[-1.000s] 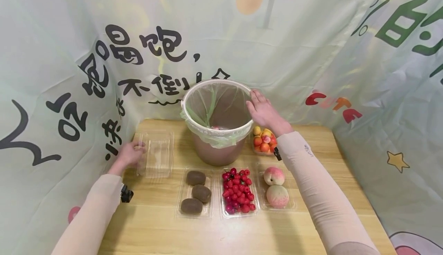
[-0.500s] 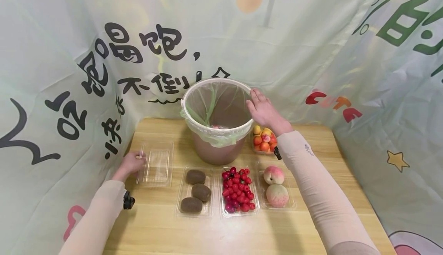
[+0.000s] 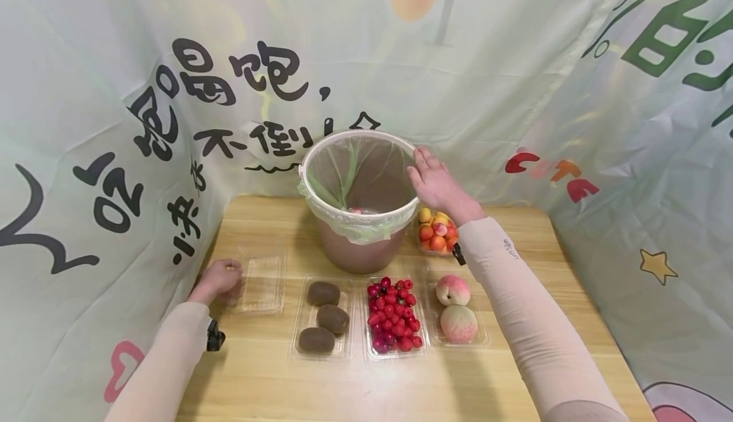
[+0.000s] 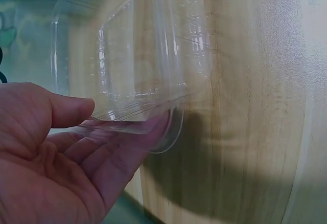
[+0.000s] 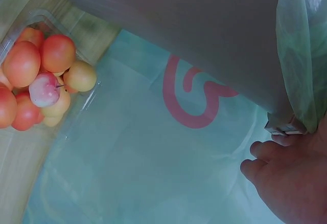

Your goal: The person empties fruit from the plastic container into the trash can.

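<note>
My left hand [image 3: 220,279] pinches the left edge of an empty clear plastic tray [image 3: 262,275] near the table's left side. In the left wrist view the thumb lies on top of the tray [image 4: 138,55] and the fingers [image 4: 117,157] curl beneath its rim. My right hand [image 3: 432,177] rests with straight fingers on the right rim of a brown bucket [image 3: 357,253] lined with a green bag. In the right wrist view the fingers [image 5: 265,155] sit under the bucket [image 5: 179,24] rim.
Clear trays on the wooden table [image 3: 343,384] hold kiwis [image 3: 323,317], red cherries [image 3: 394,314] and peaches [image 3: 458,310]. A tray of small orange fruit [image 3: 436,231] [image 5: 41,75] stands right of the bucket. Printed cloth walls close in the back and both sides.
My left hand has drawn the clear tray nearer to me and lower toward the table. The right hand has stayed on the bucket rim.
</note>
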`<control>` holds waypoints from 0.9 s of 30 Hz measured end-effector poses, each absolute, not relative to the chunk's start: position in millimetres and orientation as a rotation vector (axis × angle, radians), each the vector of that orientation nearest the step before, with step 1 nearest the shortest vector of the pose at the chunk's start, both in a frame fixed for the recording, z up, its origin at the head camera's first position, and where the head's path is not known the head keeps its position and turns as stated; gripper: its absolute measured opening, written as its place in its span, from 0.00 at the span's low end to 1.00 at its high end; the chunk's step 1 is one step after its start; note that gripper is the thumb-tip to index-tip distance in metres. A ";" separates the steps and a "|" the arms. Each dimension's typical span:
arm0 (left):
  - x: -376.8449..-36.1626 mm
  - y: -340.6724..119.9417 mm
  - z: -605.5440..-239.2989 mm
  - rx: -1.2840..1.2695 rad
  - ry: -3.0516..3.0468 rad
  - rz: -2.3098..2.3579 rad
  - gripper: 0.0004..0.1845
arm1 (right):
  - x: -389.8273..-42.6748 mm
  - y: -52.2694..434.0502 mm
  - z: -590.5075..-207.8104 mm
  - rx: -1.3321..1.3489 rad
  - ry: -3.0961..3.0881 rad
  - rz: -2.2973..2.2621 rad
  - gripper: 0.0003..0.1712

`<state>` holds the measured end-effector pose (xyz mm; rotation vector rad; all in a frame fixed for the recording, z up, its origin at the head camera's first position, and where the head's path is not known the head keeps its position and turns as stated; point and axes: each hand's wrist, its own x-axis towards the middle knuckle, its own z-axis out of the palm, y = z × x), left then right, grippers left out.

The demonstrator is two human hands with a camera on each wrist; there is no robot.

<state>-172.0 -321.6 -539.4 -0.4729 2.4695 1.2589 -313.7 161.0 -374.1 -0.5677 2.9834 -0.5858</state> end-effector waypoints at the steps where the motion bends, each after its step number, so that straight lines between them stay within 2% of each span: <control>1: -172.2 -321.6 -539.4 -0.474 2.463 1.258 0.22 | -313.4 161.1 -374.1 -0.568 2.984 -0.589 0.40; 22: -167.4 -318.5 -539.7 -0.493 2.459 1.234 0.23 | -312.4 161.4 -374.3 -0.561 2.980 -0.593 0.41; 27: -168.0 -319.6 -541.0 -0.503 2.446 1.253 0.27 | -311.9 161.6 -373.7 -0.561 2.979 -0.609 0.40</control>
